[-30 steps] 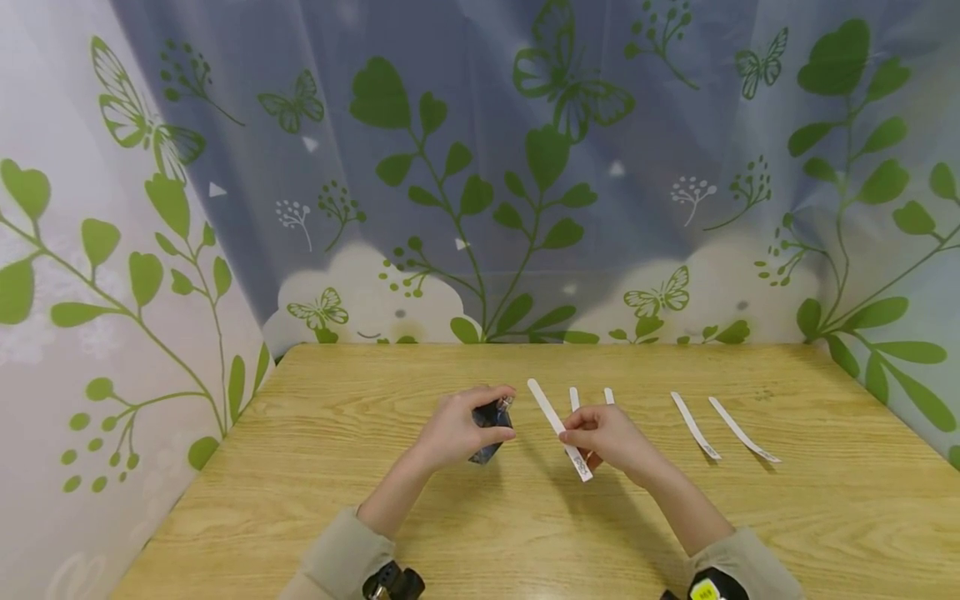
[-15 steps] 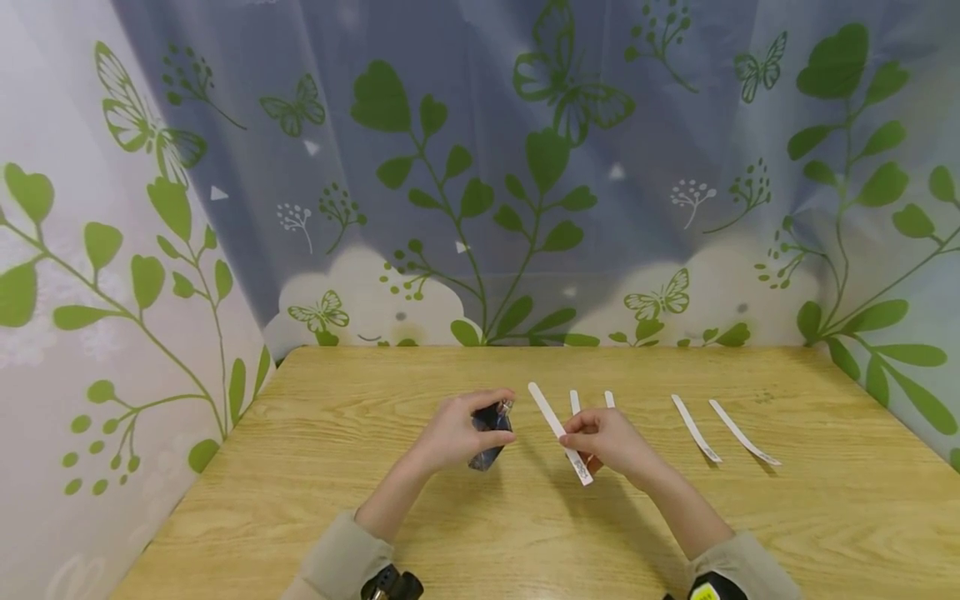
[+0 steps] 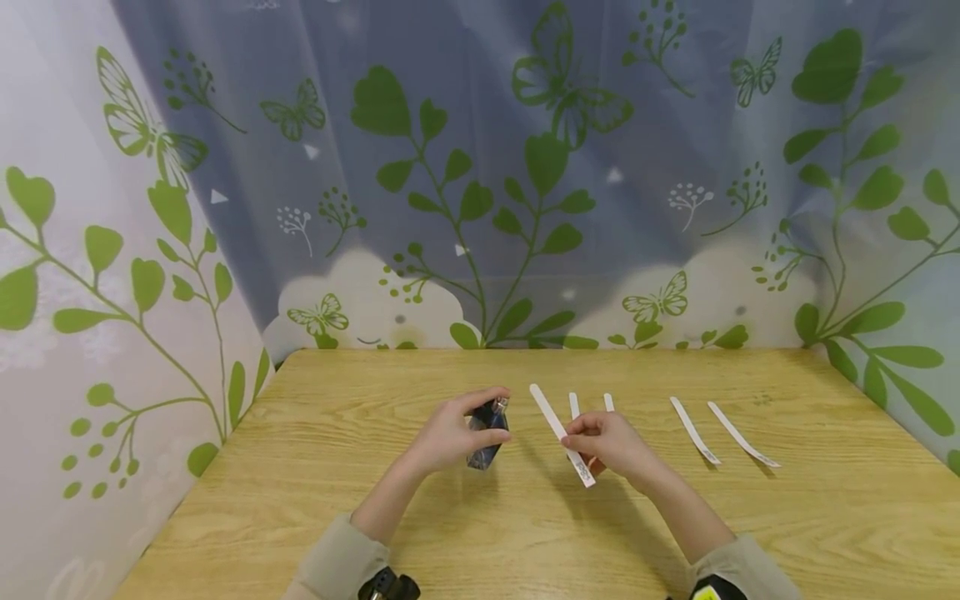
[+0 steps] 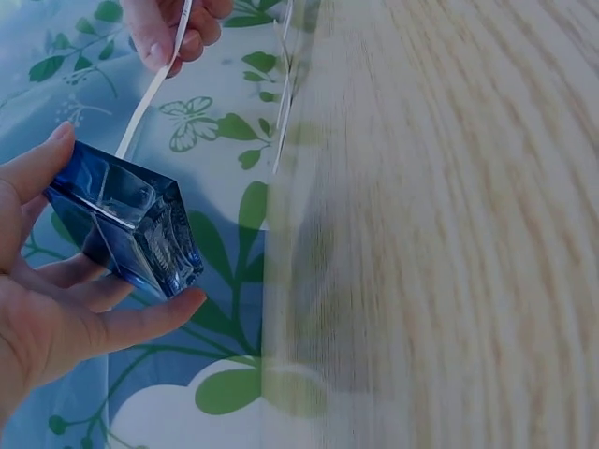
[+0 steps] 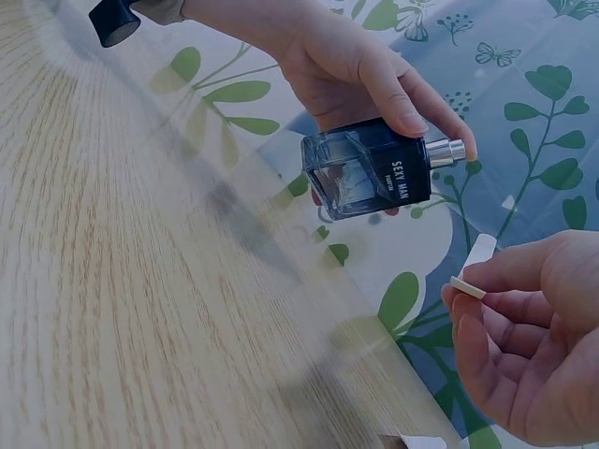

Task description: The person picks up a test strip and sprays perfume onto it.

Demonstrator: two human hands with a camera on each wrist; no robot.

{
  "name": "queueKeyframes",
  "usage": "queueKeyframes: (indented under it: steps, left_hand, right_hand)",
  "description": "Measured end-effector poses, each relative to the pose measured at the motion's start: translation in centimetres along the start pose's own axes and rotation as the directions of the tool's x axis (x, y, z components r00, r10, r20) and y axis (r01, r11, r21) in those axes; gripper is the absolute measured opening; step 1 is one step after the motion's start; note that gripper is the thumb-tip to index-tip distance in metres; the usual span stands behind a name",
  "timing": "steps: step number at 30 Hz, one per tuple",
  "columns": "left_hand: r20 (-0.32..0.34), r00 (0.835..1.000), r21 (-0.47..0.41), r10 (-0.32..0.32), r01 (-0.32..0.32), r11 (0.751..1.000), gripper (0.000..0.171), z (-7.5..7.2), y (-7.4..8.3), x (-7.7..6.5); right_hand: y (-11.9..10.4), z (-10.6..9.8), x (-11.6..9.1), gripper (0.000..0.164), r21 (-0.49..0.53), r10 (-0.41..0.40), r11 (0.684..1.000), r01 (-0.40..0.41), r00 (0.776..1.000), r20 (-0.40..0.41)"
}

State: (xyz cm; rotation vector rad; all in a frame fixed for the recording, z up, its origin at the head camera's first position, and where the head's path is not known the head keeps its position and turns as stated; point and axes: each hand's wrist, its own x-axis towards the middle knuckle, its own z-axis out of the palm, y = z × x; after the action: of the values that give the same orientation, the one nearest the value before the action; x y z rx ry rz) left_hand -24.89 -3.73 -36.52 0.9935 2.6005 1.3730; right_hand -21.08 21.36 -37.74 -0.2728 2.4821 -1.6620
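My left hand grips a dark blue glass perfume bottle above the table. Its index finger lies at the silver spray top, and the label in the right wrist view reads "SEXY MAN". To the right, my right hand pinches a white paper test strip between thumb and fingers, near the end with handwriting. The strip slants with its far end toward the bottle's spray top, a small gap between them. In the left wrist view the bottle is tilted and its thick glass base shows.
Two white strips, a left one and a right one, lie partly hidden behind my right hand. Farther right, a curved strip and another strip lie on the wooden table. A leaf-printed curtain hangs behind.
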Motion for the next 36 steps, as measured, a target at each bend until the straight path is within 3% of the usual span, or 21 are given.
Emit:
queueKeyframes:
  steps: [5, 12, 18, 36]
  left_hand:
    - [0.002, 1.0, -0.014, -0.007, 0.007, 1.0, 0.054, -0.1, -0.1, 0.0]
    - [0.023, 1.0, -0.025, 0.012, -0.011, 1.0, 0.054, -0.3, -0.2, 0.0]
    - [0.03, 0.999, -0.038, 0.013, -0.011, 0.999, 0.054, -0.1, -0.3, 0.0]
    - [0.043, 0.999, -0.083, -0.006, 0.009, 0.997, 0.053, -0.3, -0.5, -0.3]
  right_hand:
    - [0.4, -0.5, -0.1, 0.027, 0.037, 0.019, 0.999, -0.019, 1.0, -0.009]
    - [1.0, -1.7, -0.3, 0.024, 0.165, 0.067, 0.985, -0.058, 0.996, -0.051]
    - [1.3, -3.4, -0.9, 0.022, 0.119, 0.098, 0.989, -0.086, 0.99, -0.097]
    - [4.0, -8.9, -2.1, 0.039, 0.041, 0.165, 0.986, -0.159, 0.962, -0.216]
